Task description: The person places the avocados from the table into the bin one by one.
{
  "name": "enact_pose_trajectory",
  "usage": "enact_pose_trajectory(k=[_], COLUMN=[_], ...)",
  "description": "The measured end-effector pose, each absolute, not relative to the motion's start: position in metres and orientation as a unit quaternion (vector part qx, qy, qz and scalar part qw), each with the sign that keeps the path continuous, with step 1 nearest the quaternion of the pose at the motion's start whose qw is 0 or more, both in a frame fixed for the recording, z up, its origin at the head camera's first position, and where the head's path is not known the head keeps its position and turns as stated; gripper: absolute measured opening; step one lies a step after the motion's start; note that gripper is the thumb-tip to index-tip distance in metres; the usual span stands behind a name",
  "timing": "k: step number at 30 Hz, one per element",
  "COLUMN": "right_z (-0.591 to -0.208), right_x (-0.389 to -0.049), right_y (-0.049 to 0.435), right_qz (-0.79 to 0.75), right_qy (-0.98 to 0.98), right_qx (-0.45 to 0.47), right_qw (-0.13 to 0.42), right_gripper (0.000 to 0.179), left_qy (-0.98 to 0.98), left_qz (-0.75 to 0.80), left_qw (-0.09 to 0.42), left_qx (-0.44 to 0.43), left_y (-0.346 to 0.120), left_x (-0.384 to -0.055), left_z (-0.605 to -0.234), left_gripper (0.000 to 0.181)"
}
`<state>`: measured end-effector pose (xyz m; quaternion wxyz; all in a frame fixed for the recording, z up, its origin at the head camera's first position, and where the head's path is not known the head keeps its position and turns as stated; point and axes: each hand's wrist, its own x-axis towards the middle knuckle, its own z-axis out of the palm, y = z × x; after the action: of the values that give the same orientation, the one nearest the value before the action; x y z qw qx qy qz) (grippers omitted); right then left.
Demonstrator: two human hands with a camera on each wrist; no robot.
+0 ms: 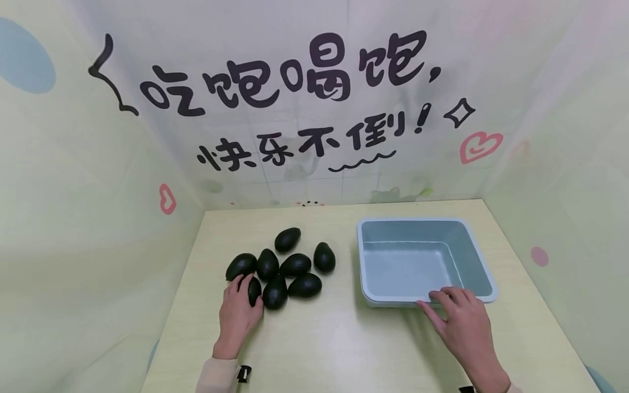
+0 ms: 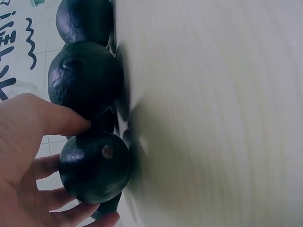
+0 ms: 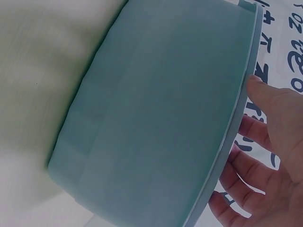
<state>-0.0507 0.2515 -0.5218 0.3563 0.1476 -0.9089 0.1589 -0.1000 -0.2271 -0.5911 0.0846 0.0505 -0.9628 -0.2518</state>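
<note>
My left hand (image 1: 238, 316) has its thumb and fingers curled around a dark green avocado (image 1: 254, 292) at the near left of a group. In the left wrist view the thumb lies on one side of this avocado (image 2: 92, 168) and the fingers on the other, its stem end facing the camera. Another avocado (image 1: 275, 295) lies just to its right, and one more (image 1: 241, 266) is right behind the fingers. At the right, my right hand (image 1: 464, 330) pinches the near rim of a pale blue plastic basin (image 1: 393, 299), thumb outside and fingers over the edge. The basin holds nothing.
Several other avocados, among them one at the back (image 1: 287, 240) and one at the right (image 1: 324, 257), lie loosely grouped on the light wooden table (image 1: 334, 349). A printed cloth (image 1: 295, 180) with writing and hearts encloses the back and sides.
</note>
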Motion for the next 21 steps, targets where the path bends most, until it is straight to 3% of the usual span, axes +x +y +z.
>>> enact_pose_trajectory(k=[21], right_z=[-0.5241], right_x=[-0.0503], right_y=[0.2511], right_qz=[0.162], right_qy=[-0.907], right_qx=[0.145], right_qw=[0.36], right_gripper=[0.075], left_qy=[-0.949], left_qz=[-0.285], left_qw=[0.118], left_qx=[0.065], left_y=[-0.2242], left_x=[-0.1023], left_z=[-0.5946], left_gripper=[0.058])
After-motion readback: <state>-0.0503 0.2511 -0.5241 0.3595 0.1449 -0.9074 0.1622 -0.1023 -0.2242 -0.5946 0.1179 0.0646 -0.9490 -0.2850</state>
